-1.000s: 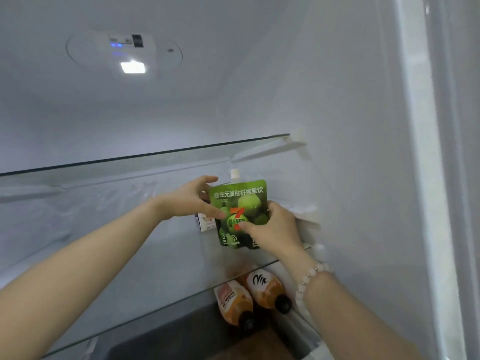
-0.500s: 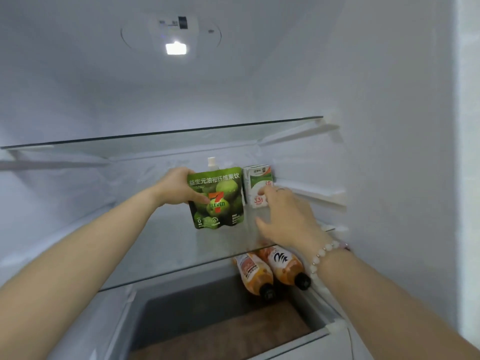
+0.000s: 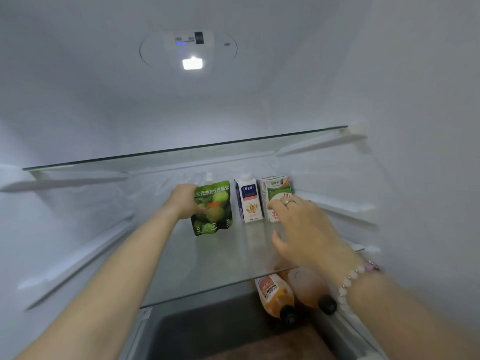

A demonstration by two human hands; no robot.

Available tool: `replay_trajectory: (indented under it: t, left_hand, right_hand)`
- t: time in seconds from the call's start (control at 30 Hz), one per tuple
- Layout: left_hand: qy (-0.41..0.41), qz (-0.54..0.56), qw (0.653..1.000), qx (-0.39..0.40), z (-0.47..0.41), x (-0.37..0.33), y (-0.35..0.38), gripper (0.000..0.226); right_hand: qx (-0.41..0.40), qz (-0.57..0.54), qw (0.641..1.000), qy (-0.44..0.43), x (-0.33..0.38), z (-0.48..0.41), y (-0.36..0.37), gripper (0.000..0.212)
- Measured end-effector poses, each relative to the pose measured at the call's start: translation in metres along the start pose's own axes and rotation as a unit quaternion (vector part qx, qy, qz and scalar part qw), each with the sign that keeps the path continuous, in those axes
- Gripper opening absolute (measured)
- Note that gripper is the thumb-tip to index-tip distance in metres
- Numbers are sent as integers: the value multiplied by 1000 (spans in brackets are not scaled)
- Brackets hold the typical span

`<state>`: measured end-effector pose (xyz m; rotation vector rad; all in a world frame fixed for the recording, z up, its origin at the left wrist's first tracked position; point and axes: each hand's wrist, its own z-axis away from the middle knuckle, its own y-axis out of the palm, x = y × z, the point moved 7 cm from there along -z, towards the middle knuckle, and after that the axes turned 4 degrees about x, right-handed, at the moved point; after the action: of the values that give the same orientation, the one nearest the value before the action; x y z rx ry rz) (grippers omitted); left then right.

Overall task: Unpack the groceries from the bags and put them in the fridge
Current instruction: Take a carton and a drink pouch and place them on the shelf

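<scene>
Inside the open fridge (image 3: 405, 126), both bare arms reach toward the lower glass shelf (image 3: 207, 261). The left hand (image 3: 185, 201) grips the left edge of a green drink pouch (image 3: 212, 207), thumb across the front and fingers behind it. The pouch stands upright on the shelf, tilted a little, with its white spout (image 3: 209, 176) showing above the top edge.

Just to the right of the pouch stand two cartons side by side, near the back wall: a blue and white carton (image 3: 248, 201) and a green and white carton (image 3: 275, 194), touching or nearly touching each other. The right hand (image 3: 306, 229) hovers in front of the green and white carton with fingers loosely spread and holds nothing; its fingertips overlap the carton's front, but contact cannot be told. A ring sits on one finger and a bead bracelet (image 3: 350, 280) circles the wrist.

An upper glass shelf (image 3: 181, 152) is bare in view. Below the lower shelf, two bottles of orange drink (image 3: 276, 294) lie on their sides in the drawer (image 3: 207, 331), dark caps toward the camera. A lamp (image 3: 192, 64) glows in the ceiling.
</scene>
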<state>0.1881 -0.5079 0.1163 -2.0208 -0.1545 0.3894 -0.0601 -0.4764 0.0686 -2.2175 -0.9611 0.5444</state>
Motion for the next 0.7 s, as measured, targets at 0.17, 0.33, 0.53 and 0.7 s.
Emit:
replay_trajectory:
  t: [0.17,0.33,0.53,0.7]
  left_hand:
    - [1,-50,999,-11,-19,-13,15,50]
    - [-52,-101,993,-30,-27,-5,20,61]
    - [-61,-122,989,-65,-21,-8,14,70]
    - [-31,-164,984,-69,10,-16,-2,60]
  right_hand:
    - [-7,-40,999,33,-9,0,3,41]
    - [-13,-65,997,50,-14,1,4,25]
    - [-31,-86,993,76,-21,4,3,17]
    - [-30,-69,992,97,-21,5,2,13]
